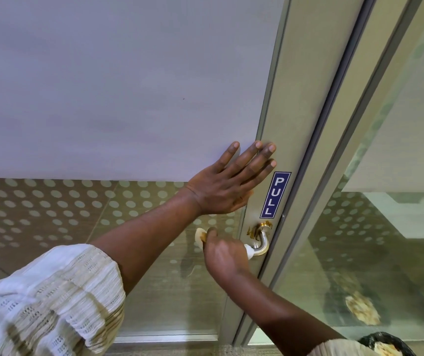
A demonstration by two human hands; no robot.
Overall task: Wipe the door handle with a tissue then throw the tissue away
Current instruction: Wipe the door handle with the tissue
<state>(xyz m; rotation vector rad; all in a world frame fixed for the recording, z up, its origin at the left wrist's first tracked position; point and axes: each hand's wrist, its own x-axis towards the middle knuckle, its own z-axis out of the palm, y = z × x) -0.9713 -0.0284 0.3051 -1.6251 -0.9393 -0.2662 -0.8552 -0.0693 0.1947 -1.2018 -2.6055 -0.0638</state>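
Note:
A curved metal door handle with a brass base sticks out of the grey door frame, just below a blue PULL sticker. Brown smears mark the frame beside the handle's base. My right hand is closed around a white tissue and presses it onto the handle's lower end; a stained tissue corner pokes out on the left of my fist. My left hand lies flat with fingers spread against the door above the handle, holding nothing.
The door has a frosted glass panel above and dotted glass below. A glass side panel stands to the right. A bin lined with a black bag, holding crumpled paper, sits at the bottom right.

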